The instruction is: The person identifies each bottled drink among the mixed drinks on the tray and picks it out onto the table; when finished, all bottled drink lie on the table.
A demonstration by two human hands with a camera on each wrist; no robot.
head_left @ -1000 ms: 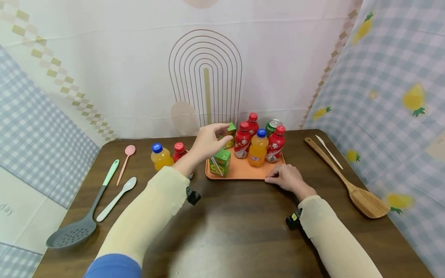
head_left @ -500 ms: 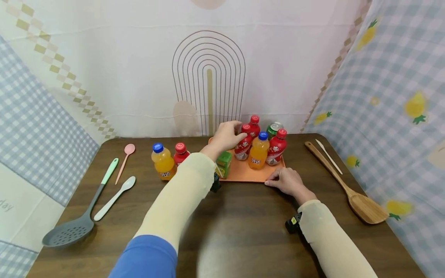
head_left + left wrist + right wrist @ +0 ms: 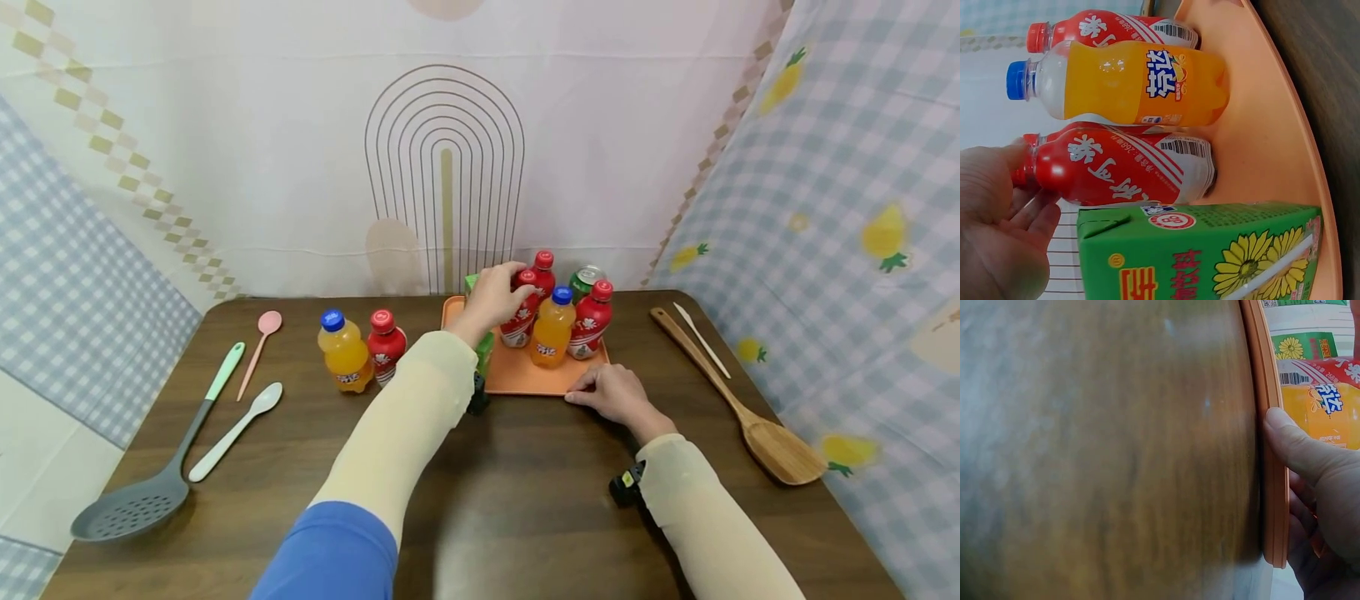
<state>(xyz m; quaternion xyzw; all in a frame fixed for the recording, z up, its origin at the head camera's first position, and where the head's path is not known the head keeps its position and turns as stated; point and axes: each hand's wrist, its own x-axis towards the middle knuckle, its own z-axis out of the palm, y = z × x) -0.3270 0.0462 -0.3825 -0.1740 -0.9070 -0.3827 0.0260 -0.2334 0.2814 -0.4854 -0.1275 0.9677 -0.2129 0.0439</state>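
Observation:
An orange tray [image 3: 525, 379] holds three red bottles, an orange bottle [image 3: 551, 333], a green can [image 3: 585, 279] and a green carton [image 3: 486, 343]. My left hand [image 3: 491, 298] reaches over the tray's back left. Its fingers [image 3: 1038, 215] touch the neck of the nearest red bottle [image 3: 1116, 172]. The corner of a second green carton [image 3: 471, 283] peeks out beside that hand; whether the hand still holds it is hidden. My right hand [image 3: 611, 392] holds the tray's front right rim [image 3: 1269, 425], thumb [image 3: 1291, 444] against the edge.
An orange bottle [image 3: 341, 354] and a red bottle [image 3: 386, 350] stand on the table left of the tray. Further left lie a grey slotted ladle [image 3: 142, 492], a white spoon [image 3: 236, 429] and a pink spoon [image 3: 258, 350]. A wooden spatula [image 3: 742, 408] and a white stick [image 3: 701, 327] lie right.
My left hand carried a green carton from above the tray's front to its back left, beside the red bottles, and lowered. My right hand stayed on the tray's rim.

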